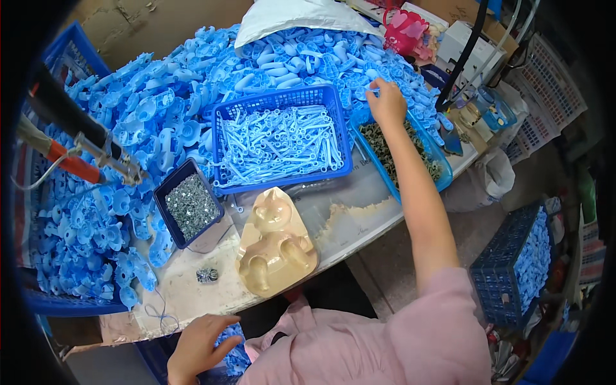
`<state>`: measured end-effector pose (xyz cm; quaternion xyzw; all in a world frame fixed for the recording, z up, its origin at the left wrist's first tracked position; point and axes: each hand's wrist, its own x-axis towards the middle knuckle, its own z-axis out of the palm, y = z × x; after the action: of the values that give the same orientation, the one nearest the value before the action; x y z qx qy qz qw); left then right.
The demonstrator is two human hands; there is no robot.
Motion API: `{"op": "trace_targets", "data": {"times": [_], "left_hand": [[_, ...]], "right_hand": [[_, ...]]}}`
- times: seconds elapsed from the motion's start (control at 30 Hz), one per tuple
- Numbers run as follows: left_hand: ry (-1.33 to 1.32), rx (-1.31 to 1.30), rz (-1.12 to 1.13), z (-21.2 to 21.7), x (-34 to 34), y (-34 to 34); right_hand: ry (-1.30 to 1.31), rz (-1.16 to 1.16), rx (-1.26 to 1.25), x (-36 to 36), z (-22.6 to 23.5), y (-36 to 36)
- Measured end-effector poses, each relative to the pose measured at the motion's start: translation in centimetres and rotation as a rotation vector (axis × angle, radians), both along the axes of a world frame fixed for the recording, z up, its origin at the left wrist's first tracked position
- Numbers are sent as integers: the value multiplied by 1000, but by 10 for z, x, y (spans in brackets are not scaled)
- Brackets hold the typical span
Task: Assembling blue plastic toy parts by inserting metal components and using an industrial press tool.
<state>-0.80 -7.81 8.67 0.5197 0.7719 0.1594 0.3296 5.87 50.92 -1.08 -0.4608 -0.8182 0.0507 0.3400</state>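
Observation:
My right hand (pixel 387 104) reaches out over the far pile of small blue plastic parts (pixel 301 61), its fingers closed together. Whatever they pinch, if anything, I cannot make out. Beneath that forearm lies a light-blue tray (pixel 393 186) of small dark metal pieces (pixel 420 154). Low at the front, my left hand (pixel 204 343) is open with thumb and fingers apart, over a bin of blue parts (pixel 232 340) below the table edge. Near the table's front edge stands a cream-coloured moulded fixture (pixel 277 247) with shaped hollows, holding no part that I can see.
A blue basket (pixel 218 144) holds many light-blue ringed rods; a dark box (pixel 158 205) of small screws stands beside it. On the left are hanging power drivers (pixel 80 160) and heaped blue shells (pixel 83 231). A dark crate (pixel 504 282) stands on the floor at right.

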Motion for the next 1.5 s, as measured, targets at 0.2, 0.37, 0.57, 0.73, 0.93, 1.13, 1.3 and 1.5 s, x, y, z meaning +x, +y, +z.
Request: {"op": "trace_targets", "data": {"times": [0.2,0.37,0.57,0.73,0.93,1.13,1.3,1.5], "left_hand": [[249,516,-12,-5,11,104],[569,684,-59,-30,19,167],[549,749,-163,-58,13,158],[407,669,-137,-55,18,144],[258,625,3,-51,16,123],[207,622,23,-63,13,122],[395,601,71,-73,-2,86],[312,527,85,-90,-11,73]], "right_hand": [[506,766,-992,49,61,-135],[349,1053,-1448,75,44,-226],[54,988,-1324,59,53,-147],[200,325,-141,5,11,13],[21,250,278,-75,-4,73],[-337,228,253,-102,-25,112],[-340,269,376,-108,-1,79],[233,55,98,-89,20,16]]}}
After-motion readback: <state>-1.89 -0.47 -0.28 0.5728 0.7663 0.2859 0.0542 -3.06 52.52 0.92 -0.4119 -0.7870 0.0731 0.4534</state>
